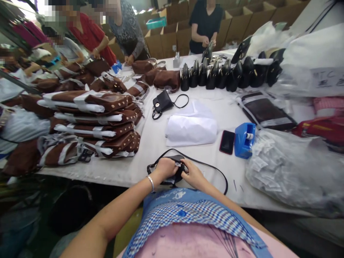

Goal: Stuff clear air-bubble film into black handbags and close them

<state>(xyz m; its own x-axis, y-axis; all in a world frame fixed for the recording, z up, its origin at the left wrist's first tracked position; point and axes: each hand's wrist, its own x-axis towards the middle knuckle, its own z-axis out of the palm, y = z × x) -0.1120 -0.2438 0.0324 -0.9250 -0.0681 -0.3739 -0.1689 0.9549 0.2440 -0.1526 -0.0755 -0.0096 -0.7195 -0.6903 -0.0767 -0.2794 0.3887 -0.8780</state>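
A small black handbag (176,157) with a long thin strap lies at the table's near edge, right against my apron. My left hand (166,168) is closed at the bag's opening, its fingertips partly hidden inside; what they pinch is too small to make out. On the other side, my right hand (194,175) grips the bag's rim between thumb and fingers. The strap loops out to the right across the white table (145,143). Beyond my hands lies a stack of white paper (191,129), and behind it another small black handbag (162,101) with a round metal clasp.
Brown studded bags (107,104) are piled on the left. Black bags (215,75) stand in a row at the back. To the right are a phone (227,142), a blue tape dispenser (244,141) and a plastic sack of white packets (285,165). Several people work across the table.
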